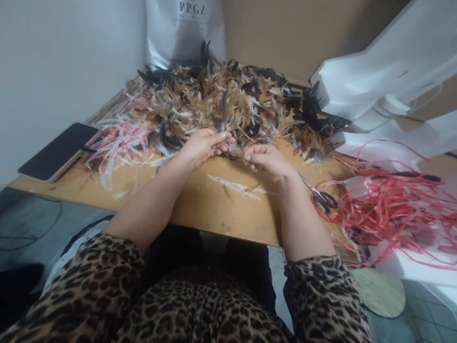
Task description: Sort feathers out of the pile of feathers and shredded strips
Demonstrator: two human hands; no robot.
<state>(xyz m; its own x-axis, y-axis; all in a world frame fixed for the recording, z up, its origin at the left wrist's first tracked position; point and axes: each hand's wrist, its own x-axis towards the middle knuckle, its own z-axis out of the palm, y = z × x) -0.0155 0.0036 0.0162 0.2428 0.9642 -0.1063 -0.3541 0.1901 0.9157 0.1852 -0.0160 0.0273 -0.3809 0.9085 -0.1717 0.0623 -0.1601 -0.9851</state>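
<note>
In the head view, my left hand is closed in a pinch at the front edge of a big heap of brown, black and white feathers. Thin feather shafts show at its fingertips. A short gap to the right, my right hand is also pinched, its fingertips against the wispy end of a brown feather. Both hands hover just above the tan tabletop. Below them lie several thin white strips. Open-bladed or not, a pair of scissors rests partly behind my right forearm.
A dark-screened phone lies on the left, next to a pile of white and pink shredded strips. Tangled red plastic string covers the right side. White bags stand at the back, and a round stool seat sits low right.
</note>
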